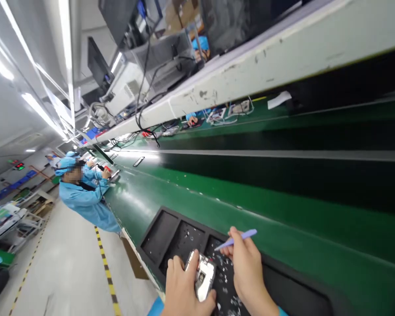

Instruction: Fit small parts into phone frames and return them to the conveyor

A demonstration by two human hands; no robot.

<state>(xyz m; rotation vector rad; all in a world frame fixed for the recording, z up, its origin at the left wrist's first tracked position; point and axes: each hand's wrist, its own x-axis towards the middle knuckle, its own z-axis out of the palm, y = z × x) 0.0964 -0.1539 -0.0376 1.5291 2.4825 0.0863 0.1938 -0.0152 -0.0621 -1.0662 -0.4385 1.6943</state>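
Phone frame (202, 276) is resting in the left hand (186, 292) at bottom centre of the frame, that grip closed around its metal body, while the right hand (246, 272) is pinching a lilac plastic spudger (235, 238) between thumb and fingers. Beneath them, a black compartmented tray (163, 210) is sitting on the green conveyor surface (283, 215), with small bits scattering across one cell. Another phone (138, 161) is lying farther along the belt. At left, a co-worker (84, 202) in a blue smock and cap is working at the line, beside a pale floor (66, 263) marked with yellow-and-black tape (107, 272). Ceiling lights (42, 114) are glowing at upper left, and monitors (97, 61) are standing at upper centre.
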